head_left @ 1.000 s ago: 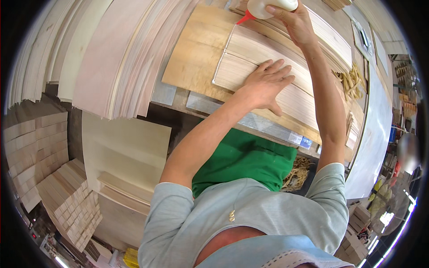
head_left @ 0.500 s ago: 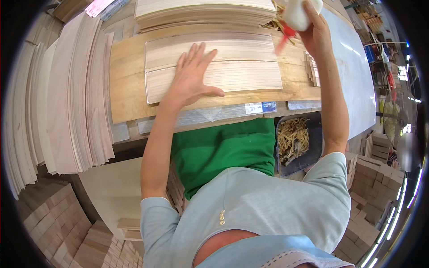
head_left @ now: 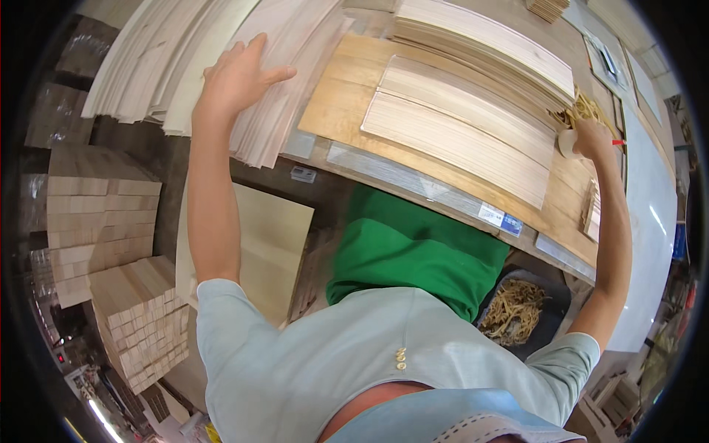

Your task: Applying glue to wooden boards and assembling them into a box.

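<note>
My left hand (head_left: 235, 80) is over the stacked thin wood sheets (head_left: 284, 70) at the left, thumb spread and fingers apart; whether it touches the top sheet I cannot tell. At the right end of the bench my right hand (head_left: 593, 138) is closed round a white squeeze bottle (head_left: 567, 143) with a red nozzle, lowered beside the wood panel. Two pale wood strips lie edge to edge as a panel (head_left: 465, 122) on a yellowish board (head_left: 332, 96), a seam running between them.
Behind the panel stands a stack of finished boards (head_left: 480, 40). Yellowish shavings (head_left: 591, 109) lie by my right hand, and more fill a dark bin (head_left: 543, 310) below the bench. Stacked wood blocks (head_left: 103, 214) stand at the lower left; a grey sheet surface (head_left: 650, 214) lies at the right.
My left hand has left the panel and moved left to the sheet stack. My right hand has lowered the bottle toward the bench. The whole view has swung left.
</note>
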The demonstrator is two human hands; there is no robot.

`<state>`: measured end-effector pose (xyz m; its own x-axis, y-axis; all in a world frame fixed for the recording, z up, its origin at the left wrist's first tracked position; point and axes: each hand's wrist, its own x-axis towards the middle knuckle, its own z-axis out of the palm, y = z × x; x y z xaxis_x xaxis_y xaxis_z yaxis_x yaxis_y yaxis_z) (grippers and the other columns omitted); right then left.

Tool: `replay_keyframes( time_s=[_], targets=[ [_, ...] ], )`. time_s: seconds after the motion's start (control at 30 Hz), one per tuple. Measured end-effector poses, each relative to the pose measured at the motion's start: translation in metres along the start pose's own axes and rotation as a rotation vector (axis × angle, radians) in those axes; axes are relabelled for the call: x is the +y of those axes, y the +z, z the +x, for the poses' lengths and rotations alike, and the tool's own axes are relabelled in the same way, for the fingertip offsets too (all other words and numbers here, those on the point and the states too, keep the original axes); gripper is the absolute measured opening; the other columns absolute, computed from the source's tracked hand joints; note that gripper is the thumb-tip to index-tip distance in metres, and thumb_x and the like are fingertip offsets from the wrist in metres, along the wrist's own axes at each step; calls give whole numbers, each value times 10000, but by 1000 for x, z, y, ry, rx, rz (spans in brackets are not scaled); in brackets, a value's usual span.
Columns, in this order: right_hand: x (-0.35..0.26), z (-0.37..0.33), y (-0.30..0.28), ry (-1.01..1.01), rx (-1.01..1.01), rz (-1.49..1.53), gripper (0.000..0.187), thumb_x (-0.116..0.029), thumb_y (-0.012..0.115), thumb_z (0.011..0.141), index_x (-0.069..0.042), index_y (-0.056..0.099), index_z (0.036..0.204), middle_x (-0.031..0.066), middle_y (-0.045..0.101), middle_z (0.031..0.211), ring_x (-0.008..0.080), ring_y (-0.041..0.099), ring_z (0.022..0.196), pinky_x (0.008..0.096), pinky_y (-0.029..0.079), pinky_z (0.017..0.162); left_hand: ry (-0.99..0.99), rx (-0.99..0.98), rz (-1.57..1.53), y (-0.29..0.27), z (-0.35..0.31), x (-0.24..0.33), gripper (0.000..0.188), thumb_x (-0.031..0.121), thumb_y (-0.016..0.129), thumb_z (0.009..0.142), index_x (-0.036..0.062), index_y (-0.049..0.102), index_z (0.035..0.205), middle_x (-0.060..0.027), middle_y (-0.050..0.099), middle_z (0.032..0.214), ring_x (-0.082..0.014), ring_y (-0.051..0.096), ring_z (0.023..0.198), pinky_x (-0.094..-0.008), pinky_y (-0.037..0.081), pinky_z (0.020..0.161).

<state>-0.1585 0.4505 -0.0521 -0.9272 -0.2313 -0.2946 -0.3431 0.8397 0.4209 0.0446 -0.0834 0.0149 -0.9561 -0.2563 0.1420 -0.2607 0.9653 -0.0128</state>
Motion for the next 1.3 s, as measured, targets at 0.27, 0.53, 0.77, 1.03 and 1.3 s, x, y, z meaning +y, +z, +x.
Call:
replay_keyframes(
  time_s=[0.27,0.53,0.77,1.03,1.3],
  targets=[
    [-33,-21,-17,-244,448,305,302,-166,638,823,-23,610,1088,177,618,1067,350,575,1032,420,455,880,-100,-20,-93,0,18,-24,822,521,665,731,-7,460,1326,-243,569,1222,-353,561,1134,-405,429,964],
    [-67,-87,-26,-363,479,648,341,-186,638,855,-30,586,1154,168,605,1133,342,563,1062,396,450,902,-149,-19,-240,-6,23,-39,838,485,688,696,-35,472,1316,-267,547,1250,-332,556,1158,-378,420,979],
    [-62,-117,-20,-312,730,782,401,-158,667,838,-66,564,1215,150,601,1172,329,560,1091,386,453,916,-67,267,-212,-41,-2,7,731,379,704,711,-11,505,1297,-223,552,1262,-316,530,1176,-382,393,993],
    [-67,-122,-10,-393,1078,581,597,-128,747,747,-124,508,1294,138,548,1237,305,516,1156,385,458,942,599,-486,-682,-25,-29,122,559,227,688,716,54,567,1234,-87,548,1280,-221,487,1194,-357,340,1043],
    [-43,-118,43,-177,581,826,166,-136,641,863,-29,615,986,91,665,872,213,658,827,312,488,708,599,-677,-445,29,19,134,447,202,658,793,14,582,1191,-184,627,1118,-289,596,1039,-346,443,898]
  ],
)
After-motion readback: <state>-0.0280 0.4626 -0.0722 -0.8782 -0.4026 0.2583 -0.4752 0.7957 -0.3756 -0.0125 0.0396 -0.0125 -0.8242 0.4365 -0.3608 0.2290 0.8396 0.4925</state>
